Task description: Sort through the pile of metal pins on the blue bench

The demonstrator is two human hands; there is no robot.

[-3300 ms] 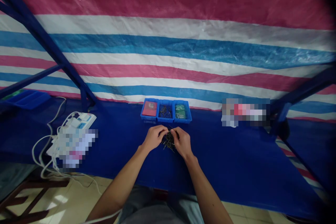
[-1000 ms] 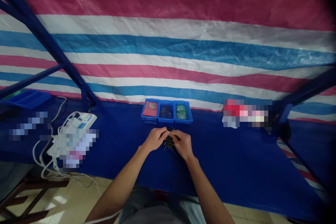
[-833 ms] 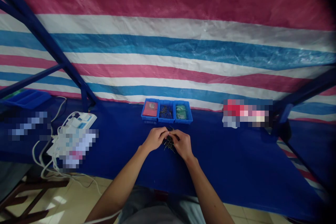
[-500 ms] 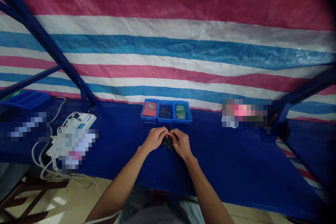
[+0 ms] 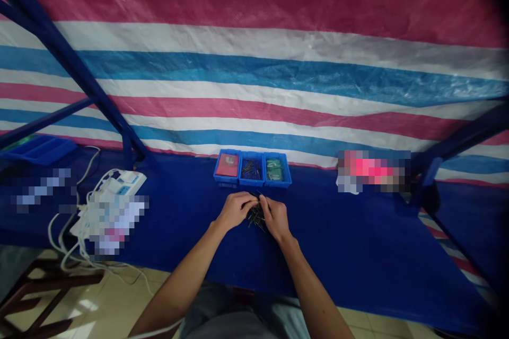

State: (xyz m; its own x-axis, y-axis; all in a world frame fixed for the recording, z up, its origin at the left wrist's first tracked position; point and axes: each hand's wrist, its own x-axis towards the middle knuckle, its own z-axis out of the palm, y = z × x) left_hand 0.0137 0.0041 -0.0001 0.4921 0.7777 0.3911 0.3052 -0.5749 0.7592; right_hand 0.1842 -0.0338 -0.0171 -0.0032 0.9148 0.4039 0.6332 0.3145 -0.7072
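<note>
A small heap of thin, dark, screw-like pieces (image 5: 256, 217) lies on the blue table, and both hands are over its far side. My left hand (image 5: 234, 211) has its thumb and fingers pinched together at the heap's left. My right hand (image 5: 276, 215) faces it from the right, thumb and forefinger closed, with the forefinger pointing toward the left fingertips. Whatever sits between the fingertips is too small and hidden to make out. Just beyond the hands stand three joined blue bins: the left bin (image 5: 227, 182) holds a red packet, the middle bin (image 5: 251, 181) similar dark pieces, the right bin (image 5: 277, 184) green-and-clear packets.
A white power strip (image 5: 134, 184) with tangled white cables lies at the left, beside a blurred-out patch. Another blue tray (image 5: 43, 151) is at the far left. Blue frame posts (image 5: 79, 74) rise on both sides before a striped tarp (image 5: 254, 74). A wooden stool (image 5: 43, 296) stands lower left.
My right fingertips have drawn slightly apart from the left ones, having met them a second ago. A blurred-out patch at the far left has appeared since the earliest frame. The bins stay put.
</note>
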